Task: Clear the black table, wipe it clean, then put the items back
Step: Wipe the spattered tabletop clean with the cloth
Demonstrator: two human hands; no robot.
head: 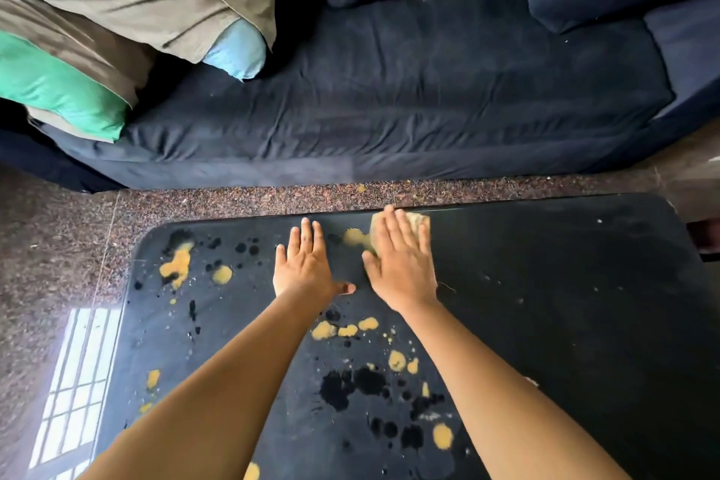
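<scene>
Soft daylight; a barred window reflection [74, 382] glares on the floor [58, 245] at lower left. Edges bow from wide-angle distortion; slight overall softness.

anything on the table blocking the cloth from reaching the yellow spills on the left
Nothing solid. The cloth sits under the right hand at the far edge; only the flat left hand lies between it and the yellow spills.

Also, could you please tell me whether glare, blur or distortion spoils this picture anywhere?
Head view: a window's bright barred reflection glares on the speckled stone floor; the right hand and yellowish cloth look motion-smeared; wide-angle distortion bows the black table's far edge.
</scene>
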